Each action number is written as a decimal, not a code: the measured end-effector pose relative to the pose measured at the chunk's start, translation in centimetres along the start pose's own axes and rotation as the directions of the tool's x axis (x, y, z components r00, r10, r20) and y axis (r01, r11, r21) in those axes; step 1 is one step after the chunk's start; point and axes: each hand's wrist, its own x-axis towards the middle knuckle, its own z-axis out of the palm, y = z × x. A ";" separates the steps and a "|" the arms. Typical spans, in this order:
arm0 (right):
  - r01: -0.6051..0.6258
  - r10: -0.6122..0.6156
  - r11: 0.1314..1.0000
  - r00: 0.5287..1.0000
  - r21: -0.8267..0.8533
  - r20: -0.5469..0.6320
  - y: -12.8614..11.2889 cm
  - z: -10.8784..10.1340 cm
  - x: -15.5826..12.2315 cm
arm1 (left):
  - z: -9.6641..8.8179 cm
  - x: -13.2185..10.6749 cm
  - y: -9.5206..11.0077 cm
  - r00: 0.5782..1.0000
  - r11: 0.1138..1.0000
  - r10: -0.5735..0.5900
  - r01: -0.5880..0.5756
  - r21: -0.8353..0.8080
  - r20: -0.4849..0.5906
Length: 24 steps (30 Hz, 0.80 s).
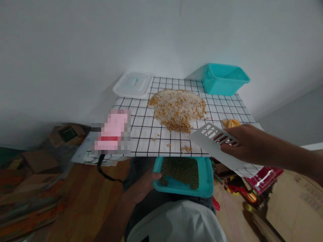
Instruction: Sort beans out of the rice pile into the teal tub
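Note:
My right hand [242, 143] grips a white slotted plastic scraper [210, 136] that rests on the checked tablecloth [146, 131] near the table's front edge. A heap of yellow beans mixed with white grains [178, 109] lies on the cloth just beyond the scraper. A few loose beans [186, 148] sit by the edge. My left hand [145, 183] holds a teal tray [202, 188] below the table's front edge. The tray contains a layer of beans [180, 169].
A teal tub [223, 79] stands at the table's far right corner and a clear lidded box [132, 84] at the far left. A pink blurred object [111, 131] lies at the left. Cardboard and clutter cover the floor on both sides. An orange item [231, 123] lies by my right hand.

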 end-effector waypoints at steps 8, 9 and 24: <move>0.164 -0.170 0.980 0.985 -0.116 -0.042 -1.4 0.6 2.5 | -0.4 -1.0 0.3 0.998 1.000 -0.004 0.003 -0.007 -0.068; 0.176 -0.181 0.979 0.983 -0.106 -0.036 -1.7 0.7 2.8 | -0.3 -1.1 0.4 0.998 1.000 -0.006 0.005 -0.005 -0.067; 0.276 -0.276 0.961 0.960 0.021 0.039 -6.2 1.1 4.5 | -0.2 -1.6 1.2 0.995 0.998 0.010 -0.004 0.059 -0.098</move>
